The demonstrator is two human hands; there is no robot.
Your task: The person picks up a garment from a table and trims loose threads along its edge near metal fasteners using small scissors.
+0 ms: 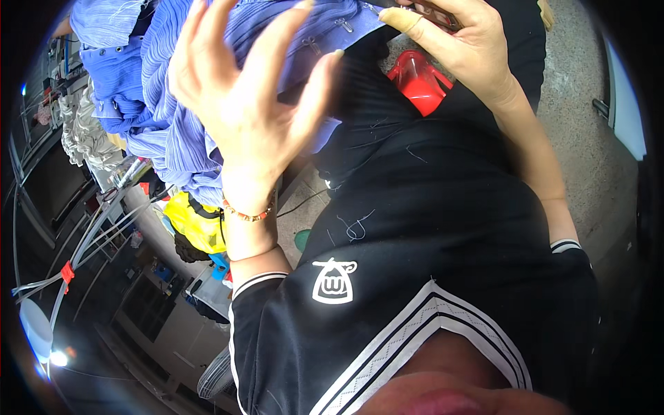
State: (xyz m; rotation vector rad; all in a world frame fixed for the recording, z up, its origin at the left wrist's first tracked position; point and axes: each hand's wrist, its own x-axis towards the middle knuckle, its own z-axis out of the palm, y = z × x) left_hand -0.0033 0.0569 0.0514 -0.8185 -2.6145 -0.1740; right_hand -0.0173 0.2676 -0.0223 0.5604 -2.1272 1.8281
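Observation:
My left hand (242, 104) is raised over blue ribbed fabric (162, 131), fingers spread and slightly blurred, holding nothing. My right hand (467, 45) is closed around a small brown tool (436, 12) that looks like thread snips. Its thin metal tip shows by the fabric's corner at the top edge; the rest is mostly hidden by fingers. A yellowish cover wraps my right thumb. Small clear clips (344, 25) lie on the blue cloth between the hands. On my lap, below the right hand, rests a red plastic piece (422, 83).
More blue garments (114, 76) are piled at the left, beside crumpled pale cloth (86, 128). A bright yellow bag or cloth (197, 221) hangs beneath. Cables (90, 242) run along the left, near a fan (216, 377). Loose threads (356, 227) cling to my black clothes.

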